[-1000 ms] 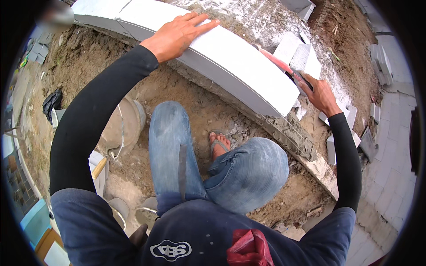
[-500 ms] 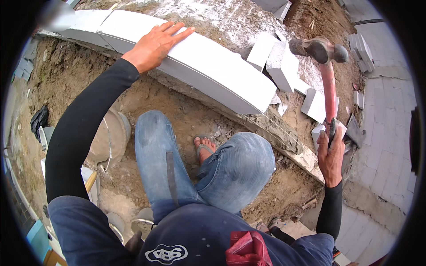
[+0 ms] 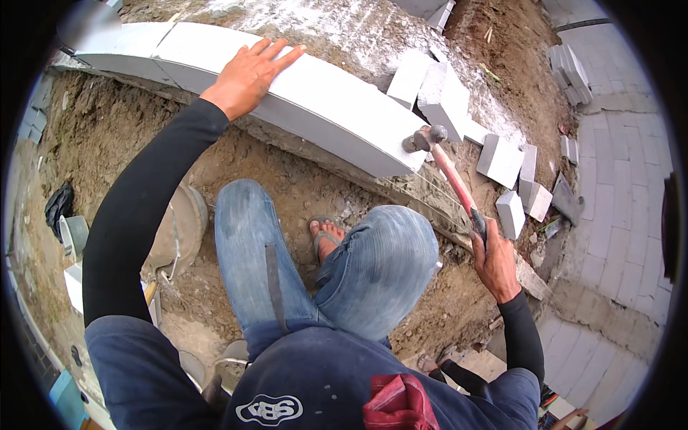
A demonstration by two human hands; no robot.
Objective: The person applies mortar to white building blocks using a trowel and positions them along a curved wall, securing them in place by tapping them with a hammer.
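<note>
A long white block (image 3: 322,104) lies in a row along the top of a low mortar footing (image 3: 437,204). My left hand (image 3: 247,77) rests flat on its top, fingers spread, holding nothing. In my right hand (image 3: 494,261) is a ball-peen hammer (image 3: 451,172), gripped by the dark end of its red handle. Its metal head is at the right end of the block, seemingly against the end face. A thin string line runs from that end along the footing toward my right hand.
Several white blocks and broken pieces (image 3: 444,100) lie beyond the footing. A mortar-smeared bucket (image 3: 179,229) stands by my left knee, and a black plastic bag (image 3: 59,204) lies farther left. At the right rises a grey block wall (image 3: 609,186). Another person's feet (image 3: 428,363) show behind me.
My right hand has swung the hammer down and left, from raised above the loose blocks to the white block's right end. The left hand stays on the block.
</note>
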